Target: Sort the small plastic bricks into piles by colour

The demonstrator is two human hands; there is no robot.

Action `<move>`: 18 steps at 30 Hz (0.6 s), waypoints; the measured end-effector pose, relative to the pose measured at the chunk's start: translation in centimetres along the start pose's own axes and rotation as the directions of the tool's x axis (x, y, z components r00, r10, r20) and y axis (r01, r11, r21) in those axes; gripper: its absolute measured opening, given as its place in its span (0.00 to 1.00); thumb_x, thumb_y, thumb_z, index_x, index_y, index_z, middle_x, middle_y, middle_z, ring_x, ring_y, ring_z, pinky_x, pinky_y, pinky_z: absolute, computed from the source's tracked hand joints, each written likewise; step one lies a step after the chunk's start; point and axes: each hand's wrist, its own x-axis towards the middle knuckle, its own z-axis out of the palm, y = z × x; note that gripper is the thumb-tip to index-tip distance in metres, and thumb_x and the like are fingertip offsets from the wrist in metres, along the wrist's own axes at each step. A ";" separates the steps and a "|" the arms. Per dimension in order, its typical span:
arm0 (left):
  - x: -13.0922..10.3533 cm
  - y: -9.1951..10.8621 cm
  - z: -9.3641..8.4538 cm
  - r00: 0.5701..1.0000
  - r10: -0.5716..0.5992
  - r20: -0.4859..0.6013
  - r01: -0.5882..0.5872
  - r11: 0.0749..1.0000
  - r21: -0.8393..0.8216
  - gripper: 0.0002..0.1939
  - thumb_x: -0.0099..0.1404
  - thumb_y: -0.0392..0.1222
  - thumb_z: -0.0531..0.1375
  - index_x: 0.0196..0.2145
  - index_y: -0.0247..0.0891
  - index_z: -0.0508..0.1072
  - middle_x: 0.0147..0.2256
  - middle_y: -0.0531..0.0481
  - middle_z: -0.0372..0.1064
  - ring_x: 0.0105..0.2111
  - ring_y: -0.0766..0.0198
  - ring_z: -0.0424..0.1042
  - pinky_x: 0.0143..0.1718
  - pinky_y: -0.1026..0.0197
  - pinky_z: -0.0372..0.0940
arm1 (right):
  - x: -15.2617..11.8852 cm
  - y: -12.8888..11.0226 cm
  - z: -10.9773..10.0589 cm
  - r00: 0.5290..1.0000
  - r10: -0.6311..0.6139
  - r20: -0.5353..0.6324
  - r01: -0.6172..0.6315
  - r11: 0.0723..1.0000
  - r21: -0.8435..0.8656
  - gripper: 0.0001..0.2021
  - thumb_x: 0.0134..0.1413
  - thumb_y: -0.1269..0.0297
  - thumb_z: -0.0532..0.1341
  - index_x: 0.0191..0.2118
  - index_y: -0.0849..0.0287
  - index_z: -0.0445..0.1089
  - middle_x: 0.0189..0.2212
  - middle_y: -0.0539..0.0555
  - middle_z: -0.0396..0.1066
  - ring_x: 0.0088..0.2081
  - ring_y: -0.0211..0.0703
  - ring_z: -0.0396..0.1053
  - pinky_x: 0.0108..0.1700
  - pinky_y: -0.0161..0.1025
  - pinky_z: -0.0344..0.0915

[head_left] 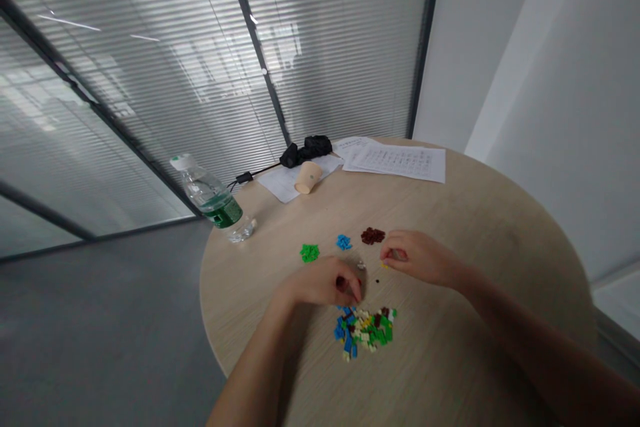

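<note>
My left hand [333, 279] is curled, its fingertips pinched together at the far edge of a mixed pile of small toy bricks [365, 330] in blue, green, cream, yellow and brown. What those fingertips hold, if anything, is hidden. My right hand [410, 255] pinches downward at the tabletop, a small yellow brick [385, 265] showing at its fingertips. Beyond the hands lie a green heap [309, 253], a blue heap [343, 241] and a dark brown heap [373, 235]. Between the hands are a few whitish bricks [361, 265] and one tiny black piece [377, 281].
The round wooden table [465, 360] holds a clear bottle [215, 200] with a green label near its left edge. A paper cup [308, 177] lies on its side by a black folded bundle [313, 148]. Printed sheets [400, 161] lie at the back, before blinds and a wall.
</note>
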 end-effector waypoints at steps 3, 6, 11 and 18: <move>0.1 0.0 0.1 1.000 0.002 0.005 -0.002 1.000 0.003 0.08 0.53 0.37 0.60 0.32 0.37 0.77 0.24 0.54 0.69 0.22 0.73 0.62 0.23 0.71 0.53 | -0.3 -0.9 0.1 0.989 -0.122 0.087 0.116 0.990 0.075 0.05 0.47 0.70 0.59 0.28 0.58 0.73 0.26 0.50 0.70 0.27 0.36 0.64 0.30 0.32 0.57; 0.3 0.1 0.3 1.000 0.013 0.016 -0.013 1.000 0.005 0.07 0.52 0.36 0.61 0.31 0.38 0.77 0.22 0.56 0.68 0.21 0.73 0.61 0.23 0.71 0.53 | -0.6 -1.8 0.3 0.943 -0.250 0.218 0.210 0.959 0.193 0.06 0.46 0.70 0.59 0.30 0.57 0.74 0.26 0.50 0.71 0.27 0.36 0.65 0.32 0.32 0.59; 0.6 0.1 0.6 0.999 0.037 0.034 -0.038 0.999 0.002 0.07 0.51 0.36 0.62 0.31 0.38 0.77 0.22 0.56 0.67 0.21 0.73 0.61 0.23 0.71 0.53 | -0.8 -2.4 0.7 0.900 -0.333 0.281 0.243 0.919 0.311 0.07 0.48 0.68 0.60 0.32 0.57 0.75 0.28 0.51 0.73 0.30 0.38 0.68 0.35 0.33 0.62; 0.6 0.4 0.5 0.999 0.030 0.034 -0.031 0.999 0.026 0.07 0.51 0.37 0.62 0.31 0.39 0.77 0.23 0.56 0.68 0.21 0.74 0.61 0.23 0.71 0.52 | -0.7 -2.6 1.3 0.888 -0.346 0.303 0.242 0.911 0.333 0.09 0.48 0.71 0.58 0.32 0.56 0.75 0.31 0.51 0.74 0.33 0.38 0.69 0.39 0.33 0.62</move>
